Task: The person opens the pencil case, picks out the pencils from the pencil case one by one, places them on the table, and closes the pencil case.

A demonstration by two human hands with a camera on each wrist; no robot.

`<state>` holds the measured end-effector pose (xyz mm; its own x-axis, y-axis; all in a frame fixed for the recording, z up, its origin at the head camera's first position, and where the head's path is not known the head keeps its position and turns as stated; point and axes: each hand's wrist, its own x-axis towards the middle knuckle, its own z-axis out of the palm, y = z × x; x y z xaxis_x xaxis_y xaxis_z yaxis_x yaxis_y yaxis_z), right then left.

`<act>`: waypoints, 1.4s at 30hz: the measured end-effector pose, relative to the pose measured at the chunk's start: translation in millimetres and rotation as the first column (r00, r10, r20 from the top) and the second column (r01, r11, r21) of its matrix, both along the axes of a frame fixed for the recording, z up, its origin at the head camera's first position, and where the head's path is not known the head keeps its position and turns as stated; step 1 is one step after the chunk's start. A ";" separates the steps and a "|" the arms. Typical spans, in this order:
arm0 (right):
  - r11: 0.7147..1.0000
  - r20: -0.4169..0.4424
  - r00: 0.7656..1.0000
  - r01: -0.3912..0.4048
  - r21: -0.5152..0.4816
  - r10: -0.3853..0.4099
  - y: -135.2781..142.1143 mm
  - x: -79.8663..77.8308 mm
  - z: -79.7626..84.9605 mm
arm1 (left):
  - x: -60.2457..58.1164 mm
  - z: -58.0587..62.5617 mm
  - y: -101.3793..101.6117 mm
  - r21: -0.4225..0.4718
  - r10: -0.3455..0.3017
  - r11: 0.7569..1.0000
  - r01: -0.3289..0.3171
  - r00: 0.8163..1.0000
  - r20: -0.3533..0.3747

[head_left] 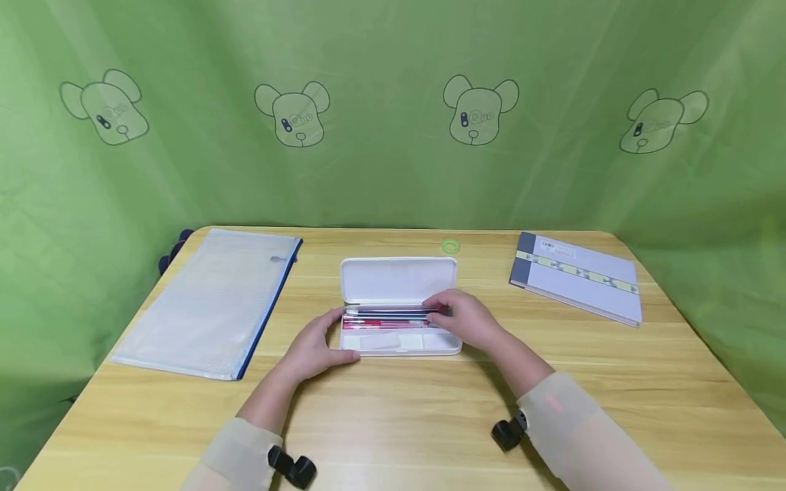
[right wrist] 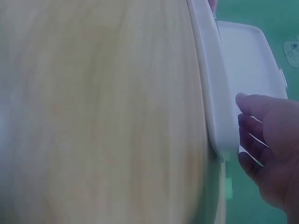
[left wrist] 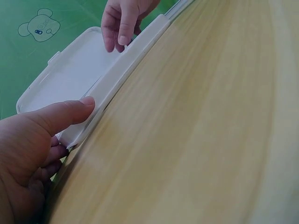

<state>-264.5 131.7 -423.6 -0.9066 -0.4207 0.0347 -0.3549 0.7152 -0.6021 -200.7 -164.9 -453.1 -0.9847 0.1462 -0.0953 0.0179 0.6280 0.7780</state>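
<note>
A white pencil case (head_left: 399,281) lies open on the table, its lid tilted back. Several pens and pencils (head_left: 387,315), dark and red, lie side by side in its rear part; a whitish translucent piece (head_left: 379,340) lies in the front part. My left hand (head_left: 313,346) holds the case's left end, thumb on the front wall and fingers round the side, as the left wrist view (left wrist: 28,149) also shows. Over the case's right end is my right hand (head_left: 468,319), its thumb and fingers apart around the pens' ends. Whether it touches them is hidden.
A mesh zip pouch (head_left: 202,307) with a blue edge lies on the left of the wooden table (head_left: 393,423). On the right is a grey-and-lilac notebook (head_left: 577,279) with a patterned band. A green ring (head_left: 451,246) lies behind the case. Green curtains (head_left: 393,184) surround the table.
</note>
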 end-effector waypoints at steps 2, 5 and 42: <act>0.999 -0.016 1.000 -0.017 0.044 0.018 -2.0 -1.0 0.0 | -0.2 -0.1 0.0 -0.002 0.000 1.000 0.000 1.000 -0.002; 0.995 -0.039 0.999 -0.032 0.090 0.036 -4.6 -2.4 -0.3 | -0.4 0.1 0.1 -0.004 -0.004 1.000 0.004 1.000 -0.007; 0.992 0.010 0.995 0.096 -0.082 -0.096 80.8 14.0 13.5 | 1.0 0.1 0.5 -0.009 -0.004 1.000 0.004 1.000 -0.004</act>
<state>-250.4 212.6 -410.1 -0.9429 -0.3276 0.0596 -0.2828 0.6937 -0.6624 -199.6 -164.3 -453.0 -0.9844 0.1490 -0.0931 0.0230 0.6346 0.7725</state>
